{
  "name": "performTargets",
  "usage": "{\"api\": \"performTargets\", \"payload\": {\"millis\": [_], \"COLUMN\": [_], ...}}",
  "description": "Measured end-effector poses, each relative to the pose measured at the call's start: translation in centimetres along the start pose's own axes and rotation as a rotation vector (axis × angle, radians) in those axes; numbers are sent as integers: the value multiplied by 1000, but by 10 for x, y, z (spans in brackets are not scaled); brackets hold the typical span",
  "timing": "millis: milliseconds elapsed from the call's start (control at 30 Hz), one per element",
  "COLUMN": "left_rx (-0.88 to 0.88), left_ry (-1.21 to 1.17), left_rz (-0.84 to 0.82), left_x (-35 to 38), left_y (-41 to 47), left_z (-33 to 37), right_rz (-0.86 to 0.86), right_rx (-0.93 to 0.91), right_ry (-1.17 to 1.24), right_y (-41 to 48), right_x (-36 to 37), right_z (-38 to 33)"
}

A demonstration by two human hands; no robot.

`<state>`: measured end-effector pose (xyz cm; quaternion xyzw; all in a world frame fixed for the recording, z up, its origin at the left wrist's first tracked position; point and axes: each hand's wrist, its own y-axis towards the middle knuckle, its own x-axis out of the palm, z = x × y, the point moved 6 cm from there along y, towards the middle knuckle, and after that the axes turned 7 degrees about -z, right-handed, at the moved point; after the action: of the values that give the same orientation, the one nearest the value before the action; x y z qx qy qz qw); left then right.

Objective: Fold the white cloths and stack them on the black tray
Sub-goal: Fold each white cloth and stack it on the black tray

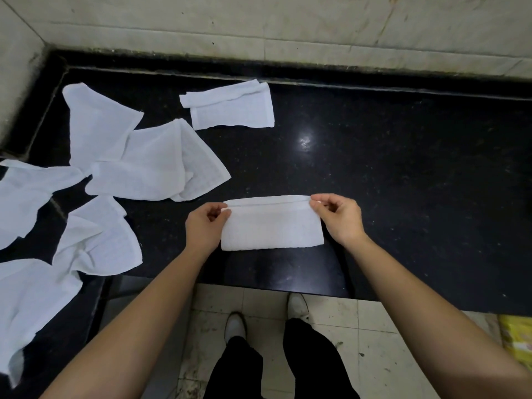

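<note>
A white cloth (272,226), folded into a long rectangle, lies on the black counter (403,168) near its front edge. My left hand (205,226) pinches its upper left corner. My right hand (338,217) pinches its upper right corner. Another folded white cloth (233,108) lies farther back. Several unfolded white cloths (155,162) are strewn over the left part of the counter. No black tray is in view.
A tiled wall (288,30) runs along the back and left of the counter. Below the front edge I see the tiled floor (359,326), my legs and white shoes (236,325). A yellow package (518,338) sits on the floor at the right.
</note>
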<state>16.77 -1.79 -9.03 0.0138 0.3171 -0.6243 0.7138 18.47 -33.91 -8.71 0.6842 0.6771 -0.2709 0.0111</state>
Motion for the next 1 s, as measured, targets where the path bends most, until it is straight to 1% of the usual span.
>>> {"api": "performTargets", "payload": {"millis": [200, 367, 600, 633, 667, 733, 767, 800, 833, 933, 1000], "left_rx": [61, 27, 85, 125, 202, 462, 590, 677, 714, 660, 609], "left_ry": [156, 186, 291, 321, 390, 593, 687, 764, 828, 1031, 1126], "left_rz": [21, 30, 87, 99, 120, 172, 171, 128, 49, -227, -335], "left_x": [4, 3, 4, 4, 4, 8, 13, 20, 29, 49, 50], "left_y": [19, 25, 23, 20, 14, -2, -10, -15, -17, -11, -1], "left_z": [6, 3, 6, 8, 12, 24, 28, 29, 28, 13, 2], "right_rz": [12, -1, -15, -20, 5, 117, 149, 135, 78, -131, -257], "right_rx": [-25, -91, -110, -118, -163, -348, -435, -483, -497, -482, -459], "right_ry": [-117, -254, -369, -385, -434, -639, -744, -826, -885, -1033, -1130], "right_y": [20, 25, 25, 21, 14, -5, -15, -23, -27, -26, -18], "right_x": [2, 3, 8, 9, 9, 13, 22, 35, 51, 94, 106], "right_z": [0, -1, -5, -8, -12, -26, -32, -36, -37, -29, -17]}}
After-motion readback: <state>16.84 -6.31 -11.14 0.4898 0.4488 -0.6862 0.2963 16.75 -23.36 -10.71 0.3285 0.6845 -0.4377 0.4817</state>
